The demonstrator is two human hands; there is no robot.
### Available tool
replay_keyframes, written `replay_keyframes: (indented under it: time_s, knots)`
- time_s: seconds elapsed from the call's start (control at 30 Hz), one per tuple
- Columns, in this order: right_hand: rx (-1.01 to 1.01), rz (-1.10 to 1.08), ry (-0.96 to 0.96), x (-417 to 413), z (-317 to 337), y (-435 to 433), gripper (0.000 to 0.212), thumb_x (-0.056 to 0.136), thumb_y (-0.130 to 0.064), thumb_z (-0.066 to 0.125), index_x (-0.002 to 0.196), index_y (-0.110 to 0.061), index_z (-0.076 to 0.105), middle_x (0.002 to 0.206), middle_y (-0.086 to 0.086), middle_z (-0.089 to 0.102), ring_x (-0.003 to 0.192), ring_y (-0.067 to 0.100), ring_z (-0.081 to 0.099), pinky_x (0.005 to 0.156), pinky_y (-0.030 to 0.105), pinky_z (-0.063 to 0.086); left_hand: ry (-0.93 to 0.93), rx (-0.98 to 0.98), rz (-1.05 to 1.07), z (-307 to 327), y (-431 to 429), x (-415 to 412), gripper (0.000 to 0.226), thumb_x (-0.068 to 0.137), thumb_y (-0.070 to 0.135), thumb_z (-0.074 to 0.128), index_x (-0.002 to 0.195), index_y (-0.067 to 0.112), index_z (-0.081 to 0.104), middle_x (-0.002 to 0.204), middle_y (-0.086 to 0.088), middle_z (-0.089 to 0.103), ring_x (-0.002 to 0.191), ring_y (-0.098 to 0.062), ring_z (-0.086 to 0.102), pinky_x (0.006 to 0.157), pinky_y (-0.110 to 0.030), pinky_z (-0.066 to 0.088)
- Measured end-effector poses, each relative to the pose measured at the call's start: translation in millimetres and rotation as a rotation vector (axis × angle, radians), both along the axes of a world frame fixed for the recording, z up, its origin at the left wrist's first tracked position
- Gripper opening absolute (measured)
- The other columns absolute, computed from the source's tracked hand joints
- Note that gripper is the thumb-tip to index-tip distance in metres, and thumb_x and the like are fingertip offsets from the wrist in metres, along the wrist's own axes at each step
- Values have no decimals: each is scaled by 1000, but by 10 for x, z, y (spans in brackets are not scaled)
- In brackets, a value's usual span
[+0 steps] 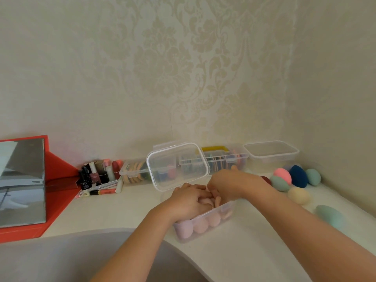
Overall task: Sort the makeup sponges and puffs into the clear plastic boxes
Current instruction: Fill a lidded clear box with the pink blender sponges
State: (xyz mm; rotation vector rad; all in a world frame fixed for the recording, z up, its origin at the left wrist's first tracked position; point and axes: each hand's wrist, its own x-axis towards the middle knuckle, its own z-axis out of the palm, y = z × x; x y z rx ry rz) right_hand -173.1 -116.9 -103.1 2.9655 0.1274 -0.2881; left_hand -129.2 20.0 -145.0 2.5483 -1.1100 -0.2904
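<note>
Clear lid (177, 165) upright, screening rear boxes (223, 159) | sponges (298, 176) right | cosmetics (95, 174) left

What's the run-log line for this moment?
step: filling clear box | left hand: on peach puffs inside, grip unclear | right hand: same puffs, grip unclear | lid: raised | loose sponges: right of box

front box (205, 234): puffs (200, 225) inside, lid (177, 165) upright behind | right: loose sponges (298, 176) on table (234, 253) | back wall: row of boxes (223, 159) | left: cosmetics (95, 174), mirror (22, 182)

clear boxes (272, 162): 4 | loose egg sponges (298, 196): at least 7 | hands (188, 200): 2 | held puffs (217, 201): count unclear
</note>
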Motion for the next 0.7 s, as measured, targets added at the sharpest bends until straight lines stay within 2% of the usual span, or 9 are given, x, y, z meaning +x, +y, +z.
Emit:
replay_keyframes:
  time_s: [0.07,0.17,0.23,0.3,0.4,0.43,0.53,0.63,0.7]
  knots:
    - [-6,-17,-27,-10,-41,11,11,90,-22,51,89,-17,61,72,-1,43,86,23,42,100,47,29,-5,-27,-20,-31,10,37,52,66,67,37,108,48,61,126,34,48,119,-15,37,100,-25,21]
    - [-44,-5,-84,-3,-71,11,12,88,-15,49,82,-16,59,65,-2,41,81,23,42,100,49,28,-19,-45,-34,-83,0,86,45,68,69,40,104,52,61,121,36,50,118,-13,41,106,-29,27]
    - [-40,20,-136,-19,-82,-1,19,88,-11,48,70,-16,52,63,-2,40,78,22,41,100,48,28,-2,-77,-26,-94,-8,97,41,61,70,37,91,57,61,114,35,54,115,-12,46,105,-33,33]
    - [52,23,-157,-79,-70,-32,26,87,-14,54,62,-19,46,67,-2,45,80,20,42,100,44,28,-2,-92,-21,-103,-16,98,40,58,68,36,87,57,61,109,32,57,111,-12,49,102,-35,36]
    - [267,1,-160,-204,-25,-150,6,86,-25,63,86,-21,68,88,-2,61,87,17,48,90,34,33,-23,-74,-36,-104,-14,96,53,58,67,38,103,52,61,111,29,57,109,-12,50,98,-33,39]
    - [309,-20,-144,-254,7,-185,14,87,-28,62,94,-21,71,92,-1,64,86,16,51,83,30,36,-29,-60,-24,-104,-16,105,53,60,67,40,106,51,61,112,27,57,109,-12,49,97,-32,39]
    - [351,-78,-86,-380,65,-244,30,92,-38,54,93,-14,71,86,3,67,78,19,57,67,30,39,-29,-42,25,-122,-27,132,50,64,66,45,111,52,59,123,23,55,116,-16,49,98,-32,39]
    - [293,-115,-70,-458,48,-220,46,93,-49,46,109,-13,69,108,7,67,103,24,57,80,32,36,-16,-16,41,-87,-31,92,51,70,62,50,120,51,56,138,20,46,124,-15,44,106,-34,34]
    - [306,-116,-81,-511,2,-219,44,93,-50,46,116,-19,67,116,2,64,112,22,51,89,29,29,-16,-18,38,-68,-32,61,45,77,56,54,122,50,55,140,18,44,127,-15,43,108,-35,32]
